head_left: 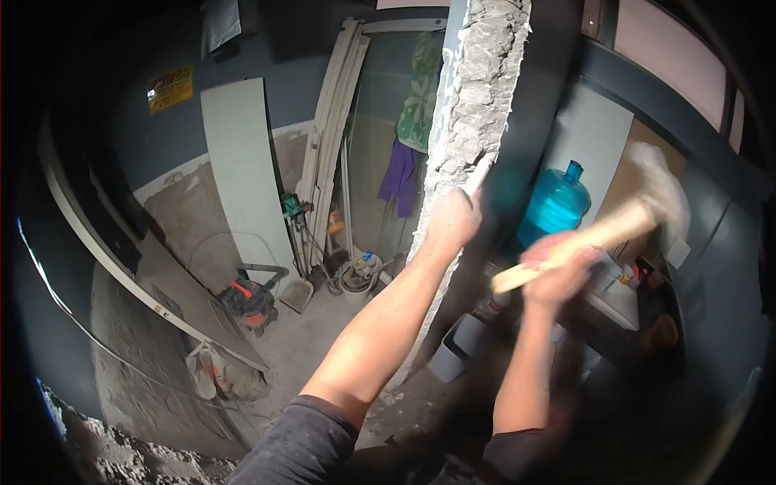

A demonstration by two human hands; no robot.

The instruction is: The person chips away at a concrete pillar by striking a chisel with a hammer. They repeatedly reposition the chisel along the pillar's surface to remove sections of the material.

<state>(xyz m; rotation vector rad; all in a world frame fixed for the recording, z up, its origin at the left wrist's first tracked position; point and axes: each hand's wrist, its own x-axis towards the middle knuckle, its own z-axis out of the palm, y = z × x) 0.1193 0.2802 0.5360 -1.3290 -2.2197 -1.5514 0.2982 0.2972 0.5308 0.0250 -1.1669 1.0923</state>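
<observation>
- Up against the broken wall edge [477,89], the left hand [453,218] is closed round a chisel [478,174], whose pale tip shows just above the fist and touches the rough masonry.
- Only that short upper length of the chisel is visible; its long axis appears to run up and slightly to the right, from the fist into the ragged face of the wall.
- Off to the right and a little lower, the right hand [558,271] grips the wooden handle of a hammer [614,226]; the handle slants up to the right, and the head is blurred, so its exact shape cannot be told.
- Between the two hands there is a clear gap: the hammer head lies well to the right of the chisel, roughly level with it, and the left hand is the one nearer the wall.
- Both fists are fully closed on their tools, with no finger spread open.
- Behind the hammer stands a blue water jug [554,206], and below the wall edge a grey bin [457,347] sits on the floor.
- Further left, a red shop vacuum [250,303] and a white bucket [360,279] rest on the dusty floor.
</observation>
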